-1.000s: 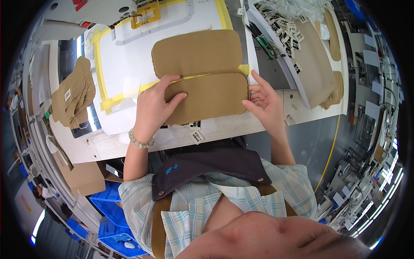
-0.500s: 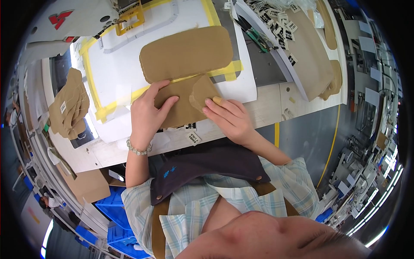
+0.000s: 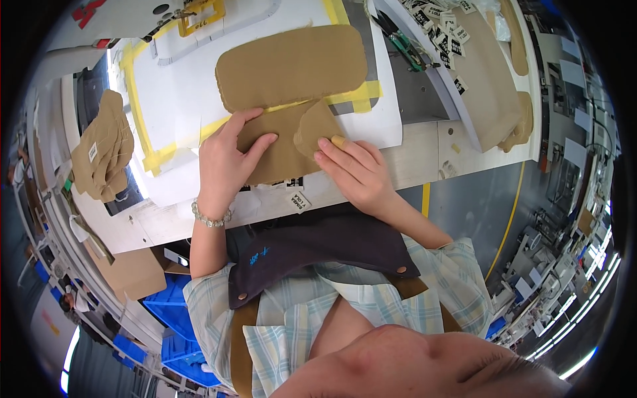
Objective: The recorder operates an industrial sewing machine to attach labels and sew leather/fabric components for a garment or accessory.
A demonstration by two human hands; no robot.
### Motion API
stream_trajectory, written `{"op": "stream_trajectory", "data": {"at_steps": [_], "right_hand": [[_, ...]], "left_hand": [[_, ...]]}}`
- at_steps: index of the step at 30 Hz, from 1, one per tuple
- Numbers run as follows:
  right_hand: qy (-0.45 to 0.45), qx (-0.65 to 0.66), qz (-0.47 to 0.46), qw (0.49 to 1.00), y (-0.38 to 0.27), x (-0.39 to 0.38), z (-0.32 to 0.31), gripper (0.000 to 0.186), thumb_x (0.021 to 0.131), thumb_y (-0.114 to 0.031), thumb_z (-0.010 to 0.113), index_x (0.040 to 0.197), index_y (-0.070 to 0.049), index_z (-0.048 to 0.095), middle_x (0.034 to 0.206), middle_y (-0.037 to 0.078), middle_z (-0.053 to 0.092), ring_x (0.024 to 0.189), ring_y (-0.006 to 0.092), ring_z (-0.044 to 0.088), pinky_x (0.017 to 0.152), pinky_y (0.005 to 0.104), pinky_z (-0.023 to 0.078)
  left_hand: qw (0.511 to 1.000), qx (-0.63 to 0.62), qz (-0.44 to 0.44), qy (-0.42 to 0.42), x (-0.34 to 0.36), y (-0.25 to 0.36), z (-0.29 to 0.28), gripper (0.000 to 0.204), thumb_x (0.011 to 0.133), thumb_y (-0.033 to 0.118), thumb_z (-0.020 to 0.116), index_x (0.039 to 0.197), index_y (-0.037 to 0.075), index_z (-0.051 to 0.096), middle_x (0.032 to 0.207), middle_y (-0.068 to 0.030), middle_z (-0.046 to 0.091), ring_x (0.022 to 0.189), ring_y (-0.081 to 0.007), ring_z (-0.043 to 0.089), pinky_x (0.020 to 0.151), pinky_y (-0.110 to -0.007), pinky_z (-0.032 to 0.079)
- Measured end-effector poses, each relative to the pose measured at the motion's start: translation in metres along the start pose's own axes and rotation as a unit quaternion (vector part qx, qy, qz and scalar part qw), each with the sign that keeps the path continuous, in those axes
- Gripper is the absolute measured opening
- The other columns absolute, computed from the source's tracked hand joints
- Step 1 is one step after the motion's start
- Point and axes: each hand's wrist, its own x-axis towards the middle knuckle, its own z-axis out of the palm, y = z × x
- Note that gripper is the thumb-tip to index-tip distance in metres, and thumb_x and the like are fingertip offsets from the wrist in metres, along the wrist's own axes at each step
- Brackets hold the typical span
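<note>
A tan fabric piece (image 3: 273, 156) with rounded corners lies near the table's front edge, its right end folded back in a flap (image 3: 317, 127). My left hand (image 3: 225, 159) rests on the fabric's left part, index finger and thumb spread apart. At the flap's right edge, my right hand (image 3: 358, 174) pinches the fabric between thumb and fingers; one finger wears a yellowish cover. Just beyond lies a second tan fabric piece (image 3: 292, 66), flat, with slightly frayed edges. Small black-and-white labels (image 3: 298, 201) sit at the near edge, partly under the fabric.
Yellow tape (image 3: 151, 161) borders a white sheet on the table. A sewing machine (image 3: 126, 23) stands at the far left. A stack of tan pieces (image 3: 105, 149) lies left. To the right are green-handled snips (image 3: 405, 48), a grey divider (image 3: 458, 99) and loose labels (image 3: 446, 40). Blue bins (image 3: 174, 308) stand below left.
The folded flap now lies smoother, and the layered edges seen along its left side before no longer show. Both hands keep their places on the fabric; the whole view has shifted slightly.
</note>
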Motion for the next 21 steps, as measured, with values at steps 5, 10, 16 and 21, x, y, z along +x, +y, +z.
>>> {"op": "stream_trajectory", "data": {"at_steps": [5, 10, 16, 21], "right_hand": [[0.007, -0.005, 0.009, 1.000, -0.0021, 0.0032, 0.0014, 0.027, 0.077, -0.005, 0.068, 0.104, -0.003, 0.071, 0.119, 0.007, 0.067, 0.107, 0.0225, 0.060, 0.084, 0.0353, 0.049], [0.007, -0.018, 0.005, 1.000, -0.0035, 0.0017, 0.0024, 0.029, 0.078, -0.006, 0.065, 0.106, -0.002, 0.070, 0.123, 0.007, 0.064, 0.111, 0.0224, 0.058, 0.084, 0.0360, 0.050], [0.003, -0.029, 0.009, 1.000, -0.0067, 0.0029, 0.0003, 0.027, 0.078, -0.007, 0.066, 0.104, -0.002, 0.070, 0.122, 0.007, 0.064, 0.110, 0.0220, 0.058, 0.084, 0.0352, 0.050], [0.022, -0.046, 0.028, 0.998, -0.0039, 0.0002, -0.0027, 0.025, 0.078, -0.006, 0.066, 0.103, -0.003, 0.071, 0.119, 0.007, 0.066, 0.108, 0.0217, 0.059, 0.083, 0.0344, 0.050]], "left_hand": [[1.000, -0.004, 0.000, -0.001, 0.0008, -0.0001, 0.0008, 0.038, 0.082, 0.019, 0.079, 0.114, 0.003, 0.066, 0.099, -0.0132, 0.073, 0.085, -0.0246, 0.072, 0.074, -0.031, 0.055], [1.000, -0.002, 0.008, 0.010, -0.0002, -0.0004, 0.0010, 0.038, 0.082, 0.020, 0.078, 0.114, 0.004, 0.067, 0.098, -0.0128, 0.073, 0.083, -0.0240, 0.072, 0.073, -0.030, 0.055], [0.996, -0.018, 0.061, 0.061, -0.0005, -0.0065, 0.0072, 0.037, 0.080, 0.029, 0.079, 0.109, 0.009, 0.067, 0.080, -0.0095, 0.070, 0.060, -0.0242, 0.063, 0.058, -0.032, 0.049], [0.998, -0.007, 0.038, 0.039, -0.0010, -0.0037, 0.0033, 0.037, 0.081, 0.026, 0.078, 0.111, 0.007, 0.067, 0.089, -0.0110, 0.072, 0.071, -0.0241, 0.067, 0.065, -0.031, 0.052]]}}
